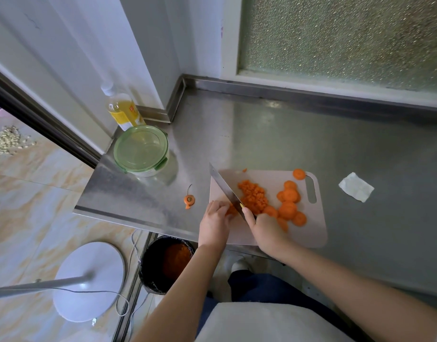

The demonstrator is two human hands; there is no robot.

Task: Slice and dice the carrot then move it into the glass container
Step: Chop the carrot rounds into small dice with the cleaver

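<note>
Low in the centre of the frame, a pale cutting board [313, 230] lay on a steel counter [311, 134], and both of the 2 hands worked at its lower left corner. The right hand [264, 225] was wrapped around the handle of a knife [224, 188], thumb laid against the side of the blade; the handle itself was mostly hidden in the grip. The blade ran up and left from the hand, its tip past the board's upper left corner. The left hand [215, 223], just left of the blade, had its fingers curled down over a few carrot pieces [231, 210], pinning them to the board.

Right of the blade sat a heap of diced carrot [253, 196], and right of that a loose cluster of carrot slices [289, 206], with 1 slice apart at the board's top edge beside the handle slot. The carrot top [189, 199], stalk attached, lay on the counter left of the board.

The glass container [141, 149], with its green clip lid on, stood well apart at centre left, near the counter's corner. Behind it stood a bottle [121, 109] of yellow liquid; its yellow label carried a small red mark, but the writing was too small to read. A crumpled tissue [356, 186] lay at centre right. Below the counter edge, a dark bin [150, 265] held orange scraps.
</note>
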